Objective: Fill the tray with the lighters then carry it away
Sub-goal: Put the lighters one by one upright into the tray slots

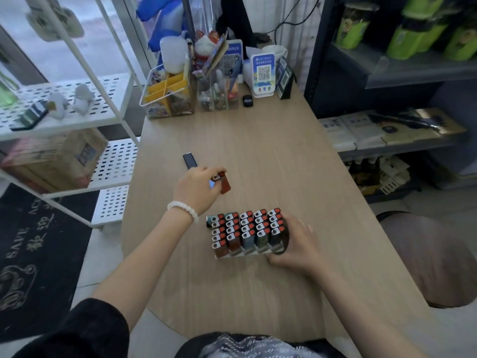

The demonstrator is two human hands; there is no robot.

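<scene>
A white tray stands on the wooden table, packed with several upright lighters in rows. My right hand grips the tray's right side, fingers wrapped around its near right corner. My left hand hovers just beyond the tray, closed on a red-brown lighter that points down and to the right. A dark lighter lies loose on the table just past my left hand.
Clear organiser boxes and QR code stands crowd the far end of the table. A white perforated shelf rack stands to the left, dark shelving to the right, and a brown stool at right.
</scene>
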